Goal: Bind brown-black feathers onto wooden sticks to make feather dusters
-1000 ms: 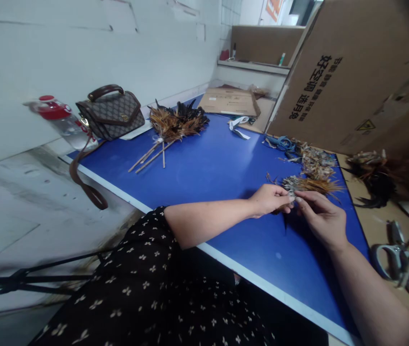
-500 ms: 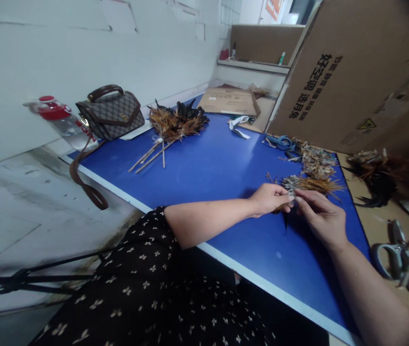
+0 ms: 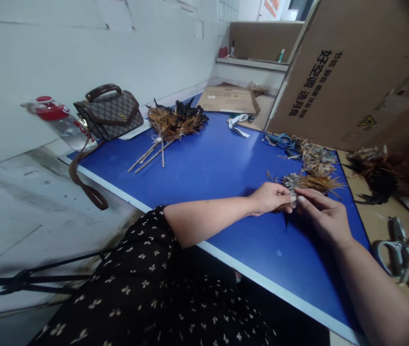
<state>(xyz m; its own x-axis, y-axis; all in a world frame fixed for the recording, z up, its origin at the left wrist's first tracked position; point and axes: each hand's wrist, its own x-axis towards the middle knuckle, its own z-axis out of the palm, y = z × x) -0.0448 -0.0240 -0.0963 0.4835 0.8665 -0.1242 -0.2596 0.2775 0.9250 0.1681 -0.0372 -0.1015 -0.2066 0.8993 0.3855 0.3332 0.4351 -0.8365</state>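
My left hand [image 3: 270, 198] and my right hand [image 3: 322, 216] meet over the blue table [image 3: 211, 168], both pinching a small bundle of brown and grey feathers [image 3: 310, 182]. The feather tips fan out to the right past my fingers. The fingers of both hands are closed round the bundle's base. More loose feathers [image 3: 316, 157] lie just beyond the bundle.
A feather bunch on sticks [image 3: 170, 127] lies at the table's far left, by a brown handbag [image 3: 109, 113] and a red-capped bottle [image 3: 58, 120]. A big cardboard box [image 3: 355, 77] stands at the right. Scissors [image 3: 404, 262] and dark feathers [image 3: 377, 175] lie on the cardboard beside it.
Both hands stay at the feather bundle with only slight finger shifts. The view has tilted a little.
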